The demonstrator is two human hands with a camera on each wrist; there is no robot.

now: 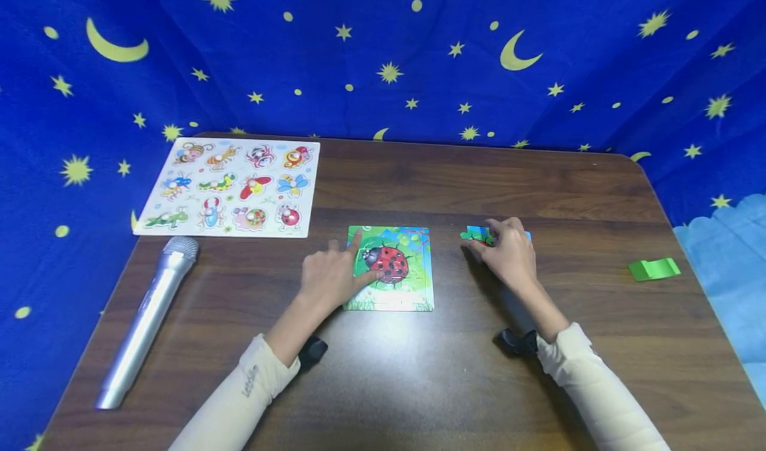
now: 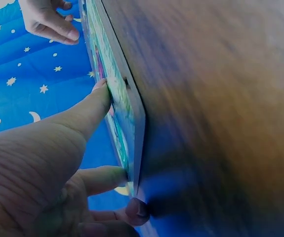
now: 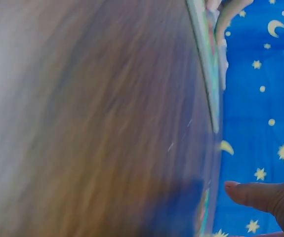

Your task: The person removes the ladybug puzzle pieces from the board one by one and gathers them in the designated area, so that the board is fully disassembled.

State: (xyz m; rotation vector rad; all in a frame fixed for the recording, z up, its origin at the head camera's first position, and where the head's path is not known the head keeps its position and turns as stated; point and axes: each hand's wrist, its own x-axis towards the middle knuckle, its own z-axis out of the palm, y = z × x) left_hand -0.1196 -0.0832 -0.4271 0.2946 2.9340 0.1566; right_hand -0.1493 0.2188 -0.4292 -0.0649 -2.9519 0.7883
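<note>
Ladybug jigsaw (image 1: 391,265) lay on the wooden table (image 1: 455,191), under the straight thumb and index finger of the left hand (image 1: 329,271); from my end, the right hand (image 1: 510,251) looked parted-fingered, gripping nothing, above loose pieces (image 1: 474,232); I judged piece-fetching in hand, next needing a light pinch.

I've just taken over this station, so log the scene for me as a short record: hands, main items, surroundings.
Left hand: thumb and index finger touching the ladybug board
Ladybug board: flat on the table, between the hands
Right hand: over the puzzle pieces; grip unclear
Puzzle pieces: right of the ladybug board, partly hidden by the right hand
Insect board: far left of the table
Microphone: silver, left side, grille pointing away from the person
Green item: right side, bent shape
Backdrop: blue star-and-moon curtain
</note>
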